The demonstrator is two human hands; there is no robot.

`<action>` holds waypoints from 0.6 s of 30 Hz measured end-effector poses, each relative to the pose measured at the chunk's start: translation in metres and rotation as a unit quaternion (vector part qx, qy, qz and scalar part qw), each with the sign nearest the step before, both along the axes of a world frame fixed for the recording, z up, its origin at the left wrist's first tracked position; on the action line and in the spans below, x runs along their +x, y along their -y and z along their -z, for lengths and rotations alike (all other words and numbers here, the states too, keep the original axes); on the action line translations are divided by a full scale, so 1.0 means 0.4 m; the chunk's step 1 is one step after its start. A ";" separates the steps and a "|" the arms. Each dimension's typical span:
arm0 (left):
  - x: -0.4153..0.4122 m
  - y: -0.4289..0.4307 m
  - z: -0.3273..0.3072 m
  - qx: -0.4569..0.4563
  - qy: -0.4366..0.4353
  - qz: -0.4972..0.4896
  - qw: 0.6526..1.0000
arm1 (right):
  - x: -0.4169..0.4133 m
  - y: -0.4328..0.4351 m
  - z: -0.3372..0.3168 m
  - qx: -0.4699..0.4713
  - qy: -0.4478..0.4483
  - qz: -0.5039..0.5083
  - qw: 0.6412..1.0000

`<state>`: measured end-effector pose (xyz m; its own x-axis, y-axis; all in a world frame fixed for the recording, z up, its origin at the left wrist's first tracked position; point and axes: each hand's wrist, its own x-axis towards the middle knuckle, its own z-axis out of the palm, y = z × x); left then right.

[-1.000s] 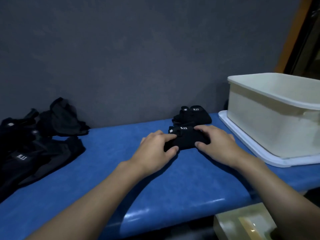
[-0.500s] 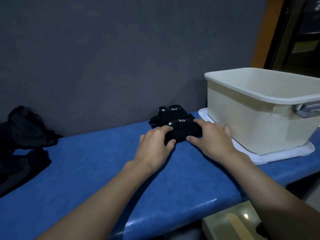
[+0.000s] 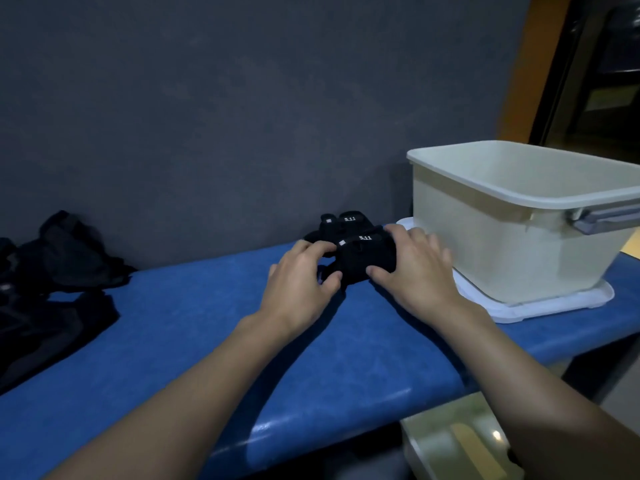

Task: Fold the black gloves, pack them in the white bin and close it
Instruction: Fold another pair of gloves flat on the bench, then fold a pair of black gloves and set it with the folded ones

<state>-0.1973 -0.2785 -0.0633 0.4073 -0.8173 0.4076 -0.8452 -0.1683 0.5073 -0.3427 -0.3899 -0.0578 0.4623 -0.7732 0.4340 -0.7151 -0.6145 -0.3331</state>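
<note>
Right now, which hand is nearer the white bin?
Right. The right hand holds the folded glove beside the white bin; the left hand holds its other side, farther off.

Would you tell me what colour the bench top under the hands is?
The bench top is blue; head view.

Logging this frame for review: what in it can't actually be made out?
All head view.
1. Inside the white bin: its near wall hides the floor, so contents are unseen.
2. The bin's right end: cut off by the frame edge.
3. The pile of unfolded gloves, left: dark, cut by the left edge; count unclear.
4. The front folded glove: the left hand and right hand cover its sides.
5. The rear folded glove: partly hidden behind the front one.
</note>
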 end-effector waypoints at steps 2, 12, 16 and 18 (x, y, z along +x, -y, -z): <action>0.020 -0.032 -0.013 -0.001 0.003 -0.012 1.000 | 0.018 -0.027 -0.010 0.001 0.006 -0.021 1.000; 0.190 -0.369 -0.080 -0.006 0.059 -0.143 0.988 | 0.240 -0.253 -0.021 0.031 0.034 -0.193 0.980; 0.259 -0.544 -0.110 -0.023 0.099 -0.209 0.973 | 0.350 -0.384 -0.010 0.050 0.030 -0.282 0.957; 0.288 -0.618 -0.118 -0.024 0.116 -0.245 0.962 | 0.397 -0.439 -0.004 0.074 0.024 -0.314 0.946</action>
<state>-0.0820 -0.0313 -0.0163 0.6316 -0.5286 0.5672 -0.7626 -0.5557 0.3313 -0.1840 -0.2144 -0.0560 0.8339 -0.4052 0.3747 -0.2056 -0.8581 -0.4704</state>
